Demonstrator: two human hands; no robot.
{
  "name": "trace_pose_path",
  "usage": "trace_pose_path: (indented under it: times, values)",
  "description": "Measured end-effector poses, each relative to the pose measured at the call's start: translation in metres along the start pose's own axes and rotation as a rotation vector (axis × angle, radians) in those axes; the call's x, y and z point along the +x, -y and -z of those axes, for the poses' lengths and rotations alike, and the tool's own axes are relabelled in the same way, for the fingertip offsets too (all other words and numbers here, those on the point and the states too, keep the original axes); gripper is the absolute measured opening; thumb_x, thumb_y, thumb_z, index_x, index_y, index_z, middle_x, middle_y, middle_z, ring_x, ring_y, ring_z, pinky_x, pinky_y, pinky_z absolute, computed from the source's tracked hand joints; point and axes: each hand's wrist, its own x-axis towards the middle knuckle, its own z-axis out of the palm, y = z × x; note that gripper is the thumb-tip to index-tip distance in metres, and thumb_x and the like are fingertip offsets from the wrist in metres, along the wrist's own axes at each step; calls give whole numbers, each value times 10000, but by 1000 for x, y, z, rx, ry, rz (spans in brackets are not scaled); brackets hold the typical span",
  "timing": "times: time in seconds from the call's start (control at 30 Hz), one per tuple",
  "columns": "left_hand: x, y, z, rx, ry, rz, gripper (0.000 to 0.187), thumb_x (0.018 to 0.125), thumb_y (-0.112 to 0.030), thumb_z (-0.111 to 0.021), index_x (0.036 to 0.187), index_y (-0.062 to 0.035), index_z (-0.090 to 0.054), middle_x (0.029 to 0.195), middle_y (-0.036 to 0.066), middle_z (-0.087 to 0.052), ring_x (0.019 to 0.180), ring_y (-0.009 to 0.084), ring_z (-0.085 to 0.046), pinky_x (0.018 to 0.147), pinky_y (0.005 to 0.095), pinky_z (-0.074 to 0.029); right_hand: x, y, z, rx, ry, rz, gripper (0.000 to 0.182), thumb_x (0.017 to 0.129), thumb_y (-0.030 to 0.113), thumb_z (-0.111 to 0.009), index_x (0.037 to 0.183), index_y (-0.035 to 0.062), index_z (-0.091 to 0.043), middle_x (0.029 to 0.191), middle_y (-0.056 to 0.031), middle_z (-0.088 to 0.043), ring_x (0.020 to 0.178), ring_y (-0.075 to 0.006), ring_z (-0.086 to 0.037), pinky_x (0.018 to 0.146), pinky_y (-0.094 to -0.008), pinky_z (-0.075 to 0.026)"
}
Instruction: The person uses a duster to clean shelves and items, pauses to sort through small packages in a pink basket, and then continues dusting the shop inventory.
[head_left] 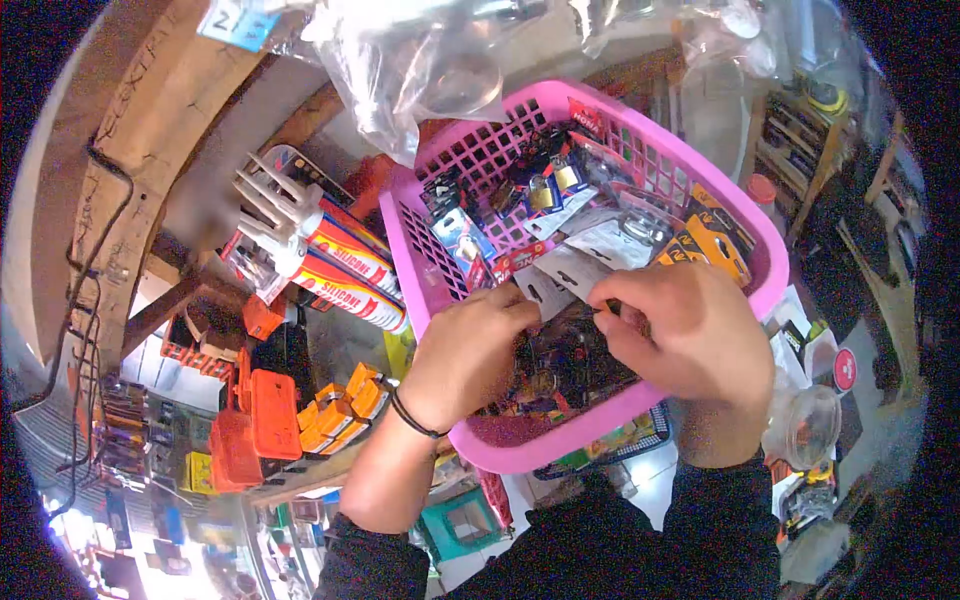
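Observation:
A pink plastic basket (720, 160) holds many small packaged goods. Both my hands reach over its near side. My left hand (470, 350), with a dark band at the wrist, has its fingers curled at the edge of a packet with a white hang-hole card (541, 293). Thumb and forefinger of my right hand (695, 325) pinch the edge of another white-carded packet (573, 270) beside it. Further in lie carded brass padlocks (543, 194), a clear blister pack (645, 225) and yellow-black packets (715, 245). Dark items beneath my fingers are partly hidden.
Silicone tubes (345, 262) with white nozzles stand left of the basket. Beyond them are orange boxes (340, 410) and an open orange plastic case (272, 415). Clear plastic bags (400, 70) hang over the basket's far side. A clear round tub (805, 425) sits at right.

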Motion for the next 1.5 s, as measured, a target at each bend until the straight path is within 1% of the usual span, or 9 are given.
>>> trace_pose_path:
  times: [0.1, 0.2, 0.3, 0.47, 0.53, 0.67, 1.1, 1.33, 1.5]
  values:
    - [0, 0, 2, 54, 110, 7, 291, 619, -44, -571, 905, -95, -554, 908, 117, -558, 856, 315, -542, 686, 382, -458, 1, 0, 1, 27, 23, -19, 125, 691, 161, -583, 797, 95, -584, 565, -81, -540, 534, -261, -554, 484, -365, -412]
    - [-3, -5, 6, 20, 118, 54, 269, 629, -64, -578, 894, -102, -559, 898, 111, -557, 842, 312, -545, 674, 388, -460, 3, 3, 3, 67, 82, -93, 181, 710, 255, -554, 750, 83, -590, 647, -151, -574, 615, -340, -566, 548, -434, -445]
    - [-4, -2, 4, -55, 37, 26, 174, 625, -21, -539, 792, -71, -546, 832, 100, -523, 827, 301, -547, 630, 403, -454, 3, 1, 1, -2, 66, -57, 116, 685, 150, -582, 777, 80, -584, 570, -96, -548, 542, -270, -562, 485, -357, -416]
    - [-3, 5, 6, -236, 115, -20, 137, 640, -46, -550, 775, -72, -542, 817, 100, -516, 790, 308, -535, 636, 389, -434, 2, -5, -1, 5, 40, -11, 96, 677, 127, -587, 751, 67, -580, 589, -105, -560, 556, -280, -568, 493, -353, -427]
    - [-4, 12, 6, -254, 89, -80, 131, 639, -43, -547, 769, -60, -541, 809, 101, -515, 789, 307, -531, 650, 379, -430, 2, -4, 1, 52, 81, -41, 182, 722, 271, -547, 755, 100, -600, 650, -144, -585, 624, -335, -571, 563, -424, -455]
    - [-11, 12, 23, -213, 130, -103, 145, 628, -3, -523, 769, -31, -535, 804, 115, -516, 792, 310, -527, 663, 371, -434, 2, -4, -1, 82, 91, -70, 178, 727, 267, -542, 757, 102, -602, 663, -130, -592, 638, -327, -574, 574, -415, -455]
    - [-106, -5, 74, -379, -668, -130, 148, 680, 77, -590, 766, -20, -520, 815, 94, -538, 803, 230, -555, 705, 307, -437, 5, 6, 2, 57, 45, -215, 224, 717, 267, -555, 809, 80, -635, 698, -159, -601, 659, -318, -582, 607, -384, -453]
    - [-214, 13, 69, -696, -812, -15, 142, 698, 76, -581, 780, -8, -500, 813, 82, -476, 724, 145, -512, 604, 226, -421, 2, 9, -6, -154, -167, -409, 262, 733, 295, -566, 846, 69, -634, 778, -169, -608, 751, -337, -585, 681, -410, -461]
    - [-291, 27, 46, -940, -841, 142, 134, 702, 22, -591, 772, -21, -486, 788, 59, -470, 715, 122, -449, 670, 246, -371, -1, 32, -3, -199, -360, -458, 241, 743, 250, -544, 793, 27, -621, 722, -212, -583, 695, -362, -576, 637, -416, -447]
